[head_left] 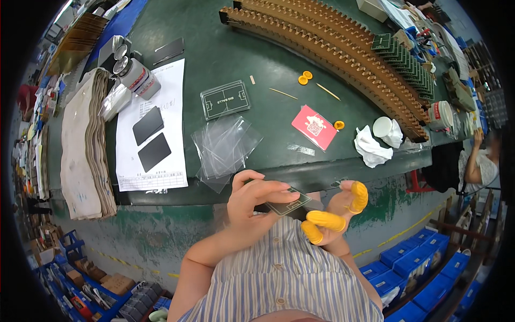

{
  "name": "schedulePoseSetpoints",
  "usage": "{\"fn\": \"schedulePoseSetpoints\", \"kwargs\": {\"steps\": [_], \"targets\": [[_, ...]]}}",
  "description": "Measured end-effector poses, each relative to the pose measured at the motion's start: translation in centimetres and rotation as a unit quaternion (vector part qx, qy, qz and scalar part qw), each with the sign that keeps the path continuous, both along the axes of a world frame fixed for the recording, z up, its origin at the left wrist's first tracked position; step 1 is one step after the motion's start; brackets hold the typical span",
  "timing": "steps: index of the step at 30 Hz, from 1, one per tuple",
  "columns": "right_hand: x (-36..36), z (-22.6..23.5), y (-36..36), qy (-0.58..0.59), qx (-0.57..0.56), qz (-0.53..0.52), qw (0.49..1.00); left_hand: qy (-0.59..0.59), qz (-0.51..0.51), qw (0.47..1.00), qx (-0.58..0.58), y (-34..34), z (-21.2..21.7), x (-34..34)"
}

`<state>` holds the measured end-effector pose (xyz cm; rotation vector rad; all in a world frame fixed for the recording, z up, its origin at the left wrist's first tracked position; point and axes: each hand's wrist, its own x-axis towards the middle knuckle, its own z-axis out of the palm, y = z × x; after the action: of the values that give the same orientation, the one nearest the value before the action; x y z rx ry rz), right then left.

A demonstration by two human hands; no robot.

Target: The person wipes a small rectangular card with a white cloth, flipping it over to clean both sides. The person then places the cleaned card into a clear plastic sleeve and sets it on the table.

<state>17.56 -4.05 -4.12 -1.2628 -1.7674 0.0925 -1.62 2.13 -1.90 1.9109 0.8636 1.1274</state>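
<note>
Green card (289, 206) between hands (251, 203), similar cards (406, 67) seemingly in brown rack (348, 51)

The widest opening lies straight ahead of the left hand (252, 201) and right hand (335, 214): a bare lane of green worktop (272, 139) between the heap of clear sleeves (225, 147) and the red card (315, 127) (a thin clear strip (301, 149) lies flat beside it, hardly a barrier). Farther on, a wooden stick (283, 93) lies across the lane, low enough to pass over. Toward the far right, slotted brown racks (348, 67) form a long slanting wall. Crumpled white cloths (372, 147) narrow the way rightward. To the left, upright bottles (142, 80) and a thick layered stack (83, 155) obstruct, with low, flat sleeves before them.
</note>
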Motion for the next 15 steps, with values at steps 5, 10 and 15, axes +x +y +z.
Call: {"fn": "schedulePoseSetpoints", "kwargs": {"steps": [5,10,15], "targets": [[-0.4,0.5,0.1,-0.062,-0.035,0.024,0.997,0.01,-0.003,1.0,0.011,0.1,0.2,0.0],[-1.0,0.8,0.5,-0.058,-0.036,0.022,0.997,0.009,0.001,1.0,0.017,0.1,0.3,-0.1],[-1.0,0.6,0.2,-0.028,-0.072,0.004,0.997,0.001,0.003,1.0,0.011,0.1,-0.1,0.0]]}}
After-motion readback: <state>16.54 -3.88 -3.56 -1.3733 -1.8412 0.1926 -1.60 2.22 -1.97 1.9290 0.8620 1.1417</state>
